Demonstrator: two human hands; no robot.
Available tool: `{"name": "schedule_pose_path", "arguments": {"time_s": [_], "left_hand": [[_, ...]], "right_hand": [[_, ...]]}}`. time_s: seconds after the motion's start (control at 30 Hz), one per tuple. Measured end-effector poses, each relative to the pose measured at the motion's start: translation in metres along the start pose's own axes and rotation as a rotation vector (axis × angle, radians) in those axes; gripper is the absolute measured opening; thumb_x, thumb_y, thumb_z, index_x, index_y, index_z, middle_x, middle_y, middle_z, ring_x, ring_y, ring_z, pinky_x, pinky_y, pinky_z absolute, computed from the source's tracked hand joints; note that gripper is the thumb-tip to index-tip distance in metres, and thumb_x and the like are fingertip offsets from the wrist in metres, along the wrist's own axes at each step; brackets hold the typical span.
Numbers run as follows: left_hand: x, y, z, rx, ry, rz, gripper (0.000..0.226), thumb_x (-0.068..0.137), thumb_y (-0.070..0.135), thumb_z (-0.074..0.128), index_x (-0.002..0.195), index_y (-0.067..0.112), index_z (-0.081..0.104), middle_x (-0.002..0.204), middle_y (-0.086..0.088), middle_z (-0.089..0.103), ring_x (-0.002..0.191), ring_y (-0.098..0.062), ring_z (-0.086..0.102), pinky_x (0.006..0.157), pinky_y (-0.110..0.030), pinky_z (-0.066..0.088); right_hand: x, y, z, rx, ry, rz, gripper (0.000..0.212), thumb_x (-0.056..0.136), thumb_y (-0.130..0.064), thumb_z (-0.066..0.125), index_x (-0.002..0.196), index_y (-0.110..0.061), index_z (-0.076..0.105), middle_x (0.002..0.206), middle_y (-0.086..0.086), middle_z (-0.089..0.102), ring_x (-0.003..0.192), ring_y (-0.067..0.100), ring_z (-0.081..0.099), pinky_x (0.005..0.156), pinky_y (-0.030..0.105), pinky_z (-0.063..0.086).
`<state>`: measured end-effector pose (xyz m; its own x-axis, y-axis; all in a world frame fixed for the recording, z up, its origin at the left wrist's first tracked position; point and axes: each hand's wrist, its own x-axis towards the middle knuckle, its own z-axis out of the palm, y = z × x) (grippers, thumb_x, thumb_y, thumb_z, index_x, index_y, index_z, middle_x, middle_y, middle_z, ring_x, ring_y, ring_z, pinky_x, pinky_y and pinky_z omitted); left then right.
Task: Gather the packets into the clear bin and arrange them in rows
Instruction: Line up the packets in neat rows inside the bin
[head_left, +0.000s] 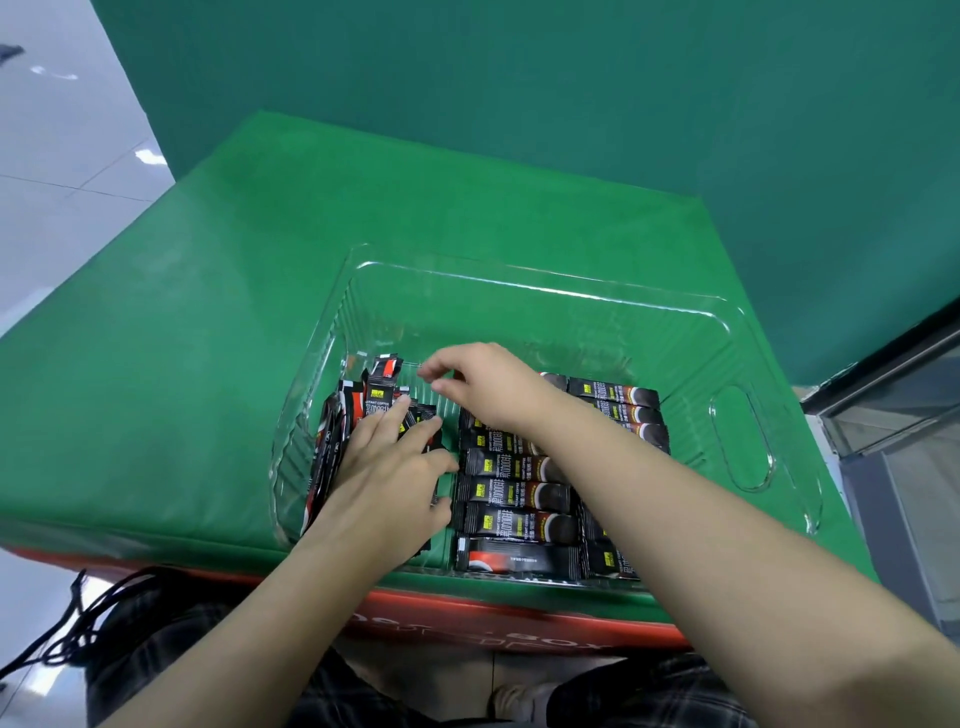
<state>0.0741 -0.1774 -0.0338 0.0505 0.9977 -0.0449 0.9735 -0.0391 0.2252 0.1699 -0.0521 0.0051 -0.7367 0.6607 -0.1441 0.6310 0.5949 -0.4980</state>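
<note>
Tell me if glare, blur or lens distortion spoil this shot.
Head view: wide-angle bending curves the green padded table edges; white glare streaks the clear plastic bin rim; black coffee stick packets print reads soft; lighting even, shadows faint.

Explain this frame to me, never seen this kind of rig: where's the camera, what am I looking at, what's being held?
There is no robot here. A person wears a wide-angle camera on the head, looking forward and down, so both bare arms enter from the bottom of the single picture.

A clear bin sits on a green-covered surface. Inside it, on the right, black coffee packets lie flat in a neat row, with more packets beside and behind it. On the left is a loose pile of packets, some standing on edge against the bin wall.

The left hand lies on that loose pile with straight fingers, pressing or steadying it. The right hand hangs over the middle of the bin, fingers bent. Whether it pinches anything is too small to tell.

Below are the person's checked trousers.
</note>
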Motion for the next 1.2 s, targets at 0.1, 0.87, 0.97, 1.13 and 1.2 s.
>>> {"name": "schedule_pose_path", "arguments": {"time_s": [0.1,0.87,0.97,1.13,1.2], "left_hand": [[0.000,0.000,0.000,0.009,0.015,0.002,0.041,0.092,0.043,0.047,0.132,0.037,0.050,0.158,0.002,0.021,0.146,-0.025,-0.003,0.113,-0.039,-0.011],[0.000,0.000,-0.003,-0.014,-0.032,-0.014,0.041,0.092,0.042,0.049,0.133,0.037,0.050,0.158,0.005,0.019,0.146,-0.022,-0.004,0.113,-0.039,-0.011],[0.001,0.001,-0.003,-0.005,-0.045,-0.019,0.042,0.092,0.043,0.049,0.133,0.037,0.049,0.158,0.005,0.019,0.146,-0.023,-0.003,0.115,-0.040,-0.009],[0.001,0.001,-0.003,0.003,-0.055,-0.025,0.042,0.092,0.044,0.049,0.133,0.038,0.049,0.158,0.006,0.019,0.146,-0.022,-0.003,0.115,-0.041,-0.008],[0.001,0.001,-0.003,0.013,-0.057,-0.025,0.042,0.092,0.044,0.049,0.133,0.038,0.049,0.158,0.007,0.018,0.146,-0.022,-0.003,0.115,-0.041,-0.007]], "right_hand": [[0.022,-0.011,0.002,0.080,-0.054,0.008,0.029,0.093,-0.018,0.058,0.121,-0.011,0.063,0.121,0.004,0.065,0.111,0.017,0.058,0.092,0.023,0.040],[-0.026,0.030,-0.018,0.551,0.529,0.193,0.015,0.094,-0.015,0.054,0.084,-0.027,0.053,0.088,0.001,0.066,0.083,0.019,0.066,0.075,0.033,0.054],[-0.043,0.032,-0.025,0.648,0.566,0.244,0.016,0.095,-0.013,0.052,0.084,-0.024,0.054,0.084,0.006,0.062,0.065,0.017,0.060,0.057,0.019,0.049],[-0.069,0.034,-0.016,0.692,0.298,0.280,0.012,0.094,-0.014,0.055,0.086,-0.021,0.059,0.063,-0.012,0.061,0.049,0.008,0.059,0.064,0.038,0.053],[-0.078,0.033,-0.006,0.741,0.186,0.276,0.010,0.094,-0.012,0.055,0.088,-0.018,0.060,0.057,-0.012,0.058,0.048,0.008,0.057,0.062,0.036,0.054]]}}
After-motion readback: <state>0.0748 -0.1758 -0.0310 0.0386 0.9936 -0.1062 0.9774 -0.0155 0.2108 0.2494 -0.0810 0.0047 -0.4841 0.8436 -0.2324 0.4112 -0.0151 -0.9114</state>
